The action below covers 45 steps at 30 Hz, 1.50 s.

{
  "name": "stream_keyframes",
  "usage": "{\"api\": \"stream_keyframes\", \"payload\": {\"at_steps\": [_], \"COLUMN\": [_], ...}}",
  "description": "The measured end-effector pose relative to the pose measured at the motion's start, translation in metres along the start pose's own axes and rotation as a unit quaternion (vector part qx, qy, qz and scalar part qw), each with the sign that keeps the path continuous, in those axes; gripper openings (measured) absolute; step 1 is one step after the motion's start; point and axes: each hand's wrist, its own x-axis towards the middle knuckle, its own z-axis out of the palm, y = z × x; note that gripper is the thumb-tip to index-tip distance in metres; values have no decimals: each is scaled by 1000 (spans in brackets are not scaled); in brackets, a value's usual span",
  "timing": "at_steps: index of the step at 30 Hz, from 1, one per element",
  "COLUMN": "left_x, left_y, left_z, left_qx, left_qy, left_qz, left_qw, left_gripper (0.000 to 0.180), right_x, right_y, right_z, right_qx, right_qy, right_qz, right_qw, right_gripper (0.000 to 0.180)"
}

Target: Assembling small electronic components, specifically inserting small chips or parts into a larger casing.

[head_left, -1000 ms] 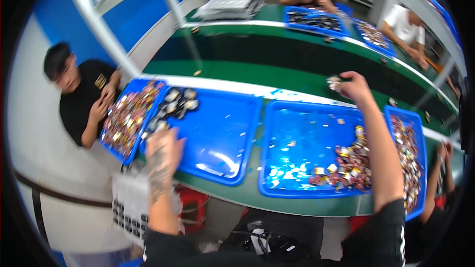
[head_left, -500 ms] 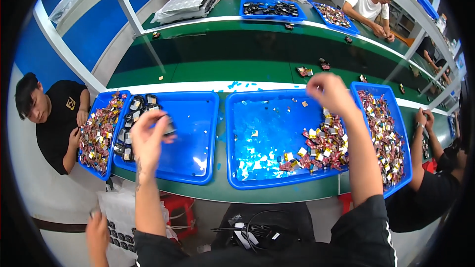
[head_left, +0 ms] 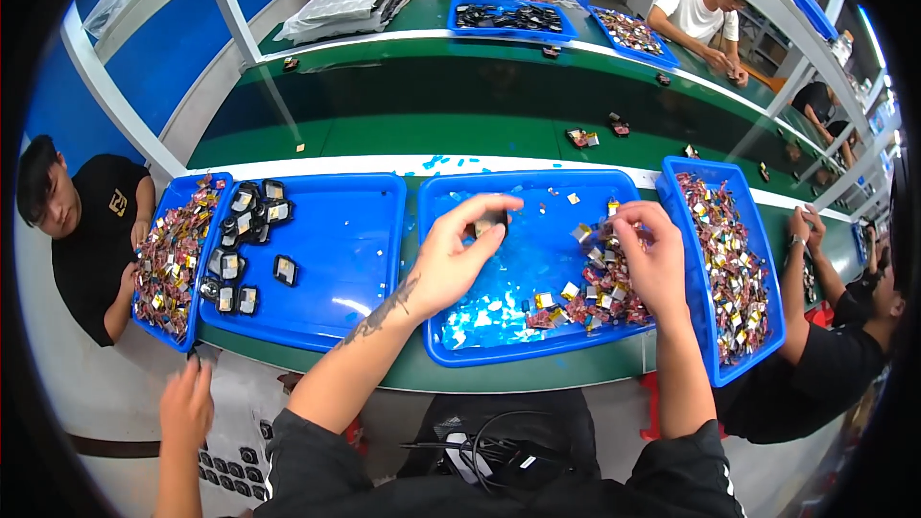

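Note:
My left hand (head_left: 455,259) is over the left part of the middle blue tray (head_left: 434,345), thumb and fingers closed around a dark case (head_left: 490,222) mostly hidden by them. On the right, my right hand (head_left: 655,254) hovers above a heap of small parts (head_left: 609,288) with red boards and silver-yellow pieces. Its thumb and fingertips are pinched together; whatever they hold is too small and blurred to name. In the left blue tray (head_left: 391,259) several black cases (head_left: 245,221) cluster at its left side, and a single black case (head_left: 285,270) lies apart from them.
Narrower blue trays of similar parts flank both sides: a left parts tray (head_left: 182,259) and a right parts tray (head_left: 726,269). Blue film scraps (head_left: 489,312) litter the middle tray. Beyond a white rail runs a green conveyor (head_left: 403,125). Co-workers sit left, right and opposite; another person's hand (head_left: 187,403) is at lower left.
My left hand has moved right, from the left tray to over the middle tray. My right hand has come down toward the parts heap. The whole view has shifted slightly.

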Motion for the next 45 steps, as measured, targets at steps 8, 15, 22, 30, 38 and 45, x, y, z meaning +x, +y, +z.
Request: {"api": "stream_keyframes", "payload": {"at_steps": [8,15,22,30,38,45], "left_x": [-12,-11,-16,-9,-17,-18], "left_y": [9,7,-9,-7,7,1], "left_z": [11,10,6,12,13,17], "left_qx": [180,209,183,29,101,117], "left_qy": [3,49,88,51,-8,23], "left_qz": [32,43,75,30,35,143], "left_qw": [983,976,976,998,994,982], "left_gripper": [24,28,29,19,29,16], "right_x": [-3,8,27,22,-26,-30], "right_y": [12,13,15,1,-52,-53], "right_z": [-1,2,29,3,42,34], "right_qx": [50,-182,-255,-145,223,370], "right_qy": [-14,-164,-271,-185,-113,-171], "right_qz": [111,-61,-94,-33,99,172], "right_qw": [992,968,923,971,963,897], "right_gripper": [20,17,12,9,10,9]}}
